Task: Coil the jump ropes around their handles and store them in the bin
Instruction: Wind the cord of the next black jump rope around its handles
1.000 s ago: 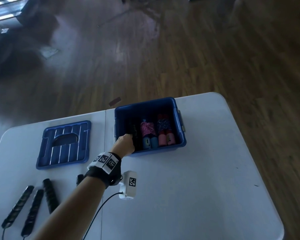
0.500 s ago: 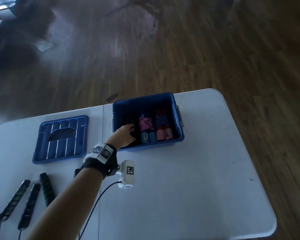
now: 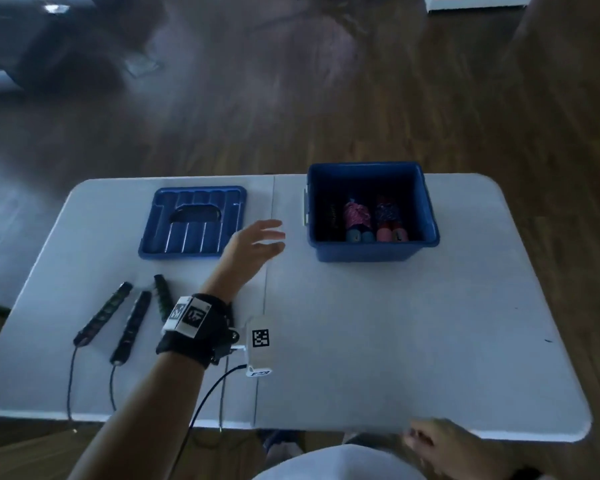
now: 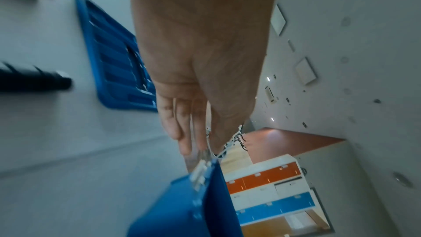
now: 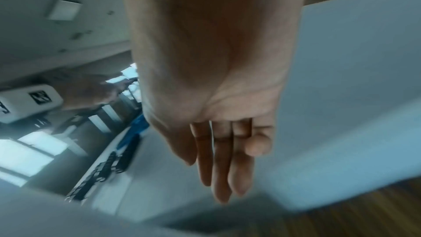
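The blue bin (image 3: 373, 252) stands on the white table (image 3: 395, 341) at the back right. Inside it lie a coiled black rope (image 3: 329, 216), a pink coiled rope (image 3: 355, 216) with blue handle ends and a dark patterned coiled rope (image 3: 388, 214) with pink handle ends. My left hand (image 3: 257, 240) hovers with fingers spread and nothing in it, just left of the bin (image 4: 193, 210). Three black rope handles (image 3: 132, 323) lie at the front left, their cords trailing over the table edge. My right hand (image 3: 440, 445) hangs relaxed and holds nothing below the table's front edge; its fingers (image 5: 223, 165) are straight.
The bin's blue lid (image 3: 193, 221) lies flat at the back of the table, left of my left hand. Wooden floor surrounds the table. The table's centre seam (image 3: 267, 306) runs front to back beneath my left wrist.
My left hand let go of the black coiled rope inside the bin and drew back out to the left, fingers now spread. The head view swung left.
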